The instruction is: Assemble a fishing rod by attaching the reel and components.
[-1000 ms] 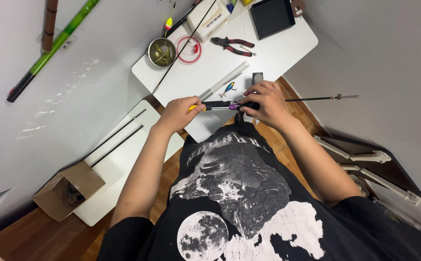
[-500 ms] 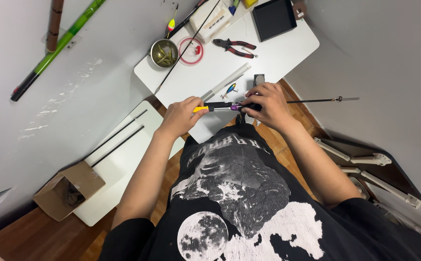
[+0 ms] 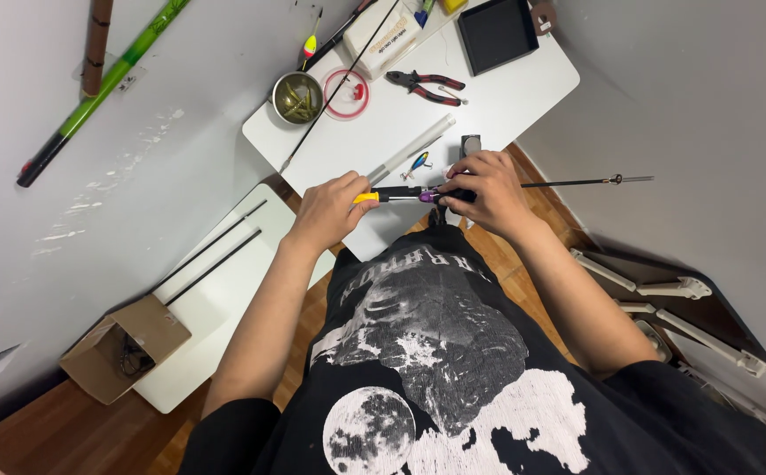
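Note:
I hold a short black rod section [image 3: 576,183] level over the near edge of the white table [image 3: 506,84]. My left hand [image 3: 330,209] grips its yellow-tipped butt end [image 3: 367,198]. My right hand [image 3: 485,189] is closed around the middle, by a purple collar [image 3: 427,196]. The thin black shaft runs out to the right past the table and ends in a small metal fitting. A small blue and yellow lure [image 3: 416,164] and a clear tube [image 3: 411,148] lie on the table just beyond my hands.
On the table stand a round metal tin [image 3: 297,97], a red-rimmed clear lid [image 3: 346,94], red-handled pliers [image 3: 425,86], a black tray [image 3: 497,33] and a long thin rod [image 3: 339,88]. A lower white board [image 3: 216,308] carries two black rods; a cardboard box [image 3: 123,346] sits at its end. A green pole [image 3: 106,88] leans on the wall.
Both hands keep their grip on the rod section; the hands and rod sit almost where they were, with only a slight shift of the view.

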